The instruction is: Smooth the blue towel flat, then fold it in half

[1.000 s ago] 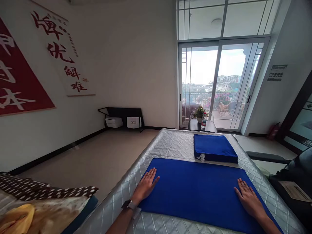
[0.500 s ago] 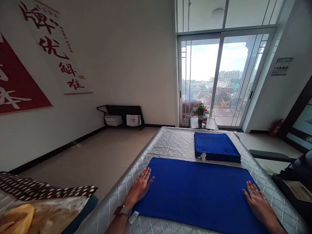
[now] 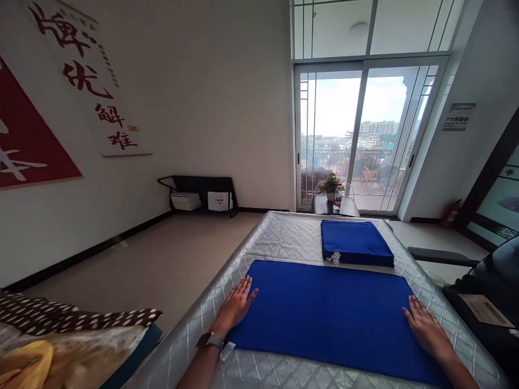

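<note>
A blue cloth (image 3: 328,319) lies flat on the silver quilted cover (image 3: 279,237), a white tag (image 3: 227,351) at its near left corner. The left hand (image 3: 235,307) rests on the cloth's left edge, the right hand (image 3: 427,327) on its right, both palm down, fingers (image 3: 245,285) straight and together, thumbs apart. Beyond sits a blue stack (image 3: 357,239).

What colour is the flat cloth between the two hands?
The flat cloth is plain deep blue, seen best in the head view.
</note>
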{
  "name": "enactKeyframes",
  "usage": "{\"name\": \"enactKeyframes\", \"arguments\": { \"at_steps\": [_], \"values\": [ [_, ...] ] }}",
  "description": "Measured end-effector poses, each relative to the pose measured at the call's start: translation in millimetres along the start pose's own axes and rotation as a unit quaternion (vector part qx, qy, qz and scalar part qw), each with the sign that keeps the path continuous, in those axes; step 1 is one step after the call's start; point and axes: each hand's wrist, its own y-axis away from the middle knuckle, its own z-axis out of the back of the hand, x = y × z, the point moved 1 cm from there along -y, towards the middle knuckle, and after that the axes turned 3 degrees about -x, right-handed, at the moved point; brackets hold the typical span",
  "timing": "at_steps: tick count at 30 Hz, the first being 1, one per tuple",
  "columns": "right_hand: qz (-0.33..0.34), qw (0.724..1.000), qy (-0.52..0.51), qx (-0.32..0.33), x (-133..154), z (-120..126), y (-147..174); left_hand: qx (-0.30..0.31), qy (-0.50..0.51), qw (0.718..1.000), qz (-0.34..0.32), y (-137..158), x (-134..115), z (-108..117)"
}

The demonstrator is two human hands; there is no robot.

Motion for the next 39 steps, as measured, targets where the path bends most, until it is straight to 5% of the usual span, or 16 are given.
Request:
{"name": "enactKeyframes", "arguments": {
  "at_steps": [6,12,17,24,39],
  "values": [
    [0.029,0.999,0.020,-0.014,33,30,8,-0.005,0.012,0.999,-0.047,6,-40,18],
    [0.118,0.987,-0.087,0.059,174,73,27,0.007,0.078,0.969,-0.235,22,-160,16],
    [0.197,0.968,-0.133,0.085,266,70,46,-0.034,0.117,0.956,-0.266,40,-229,-8],
    [0.205,0.972,-0.102,0.054,277,47,57,-0.008,0.143,0.957,-0.253,47,-233,-17],
    [0.175,0.973,-0.129,0.081,271,58,58,-0.011,0.127,0.962,-0.242,50,-229,-16]
  ]
}}
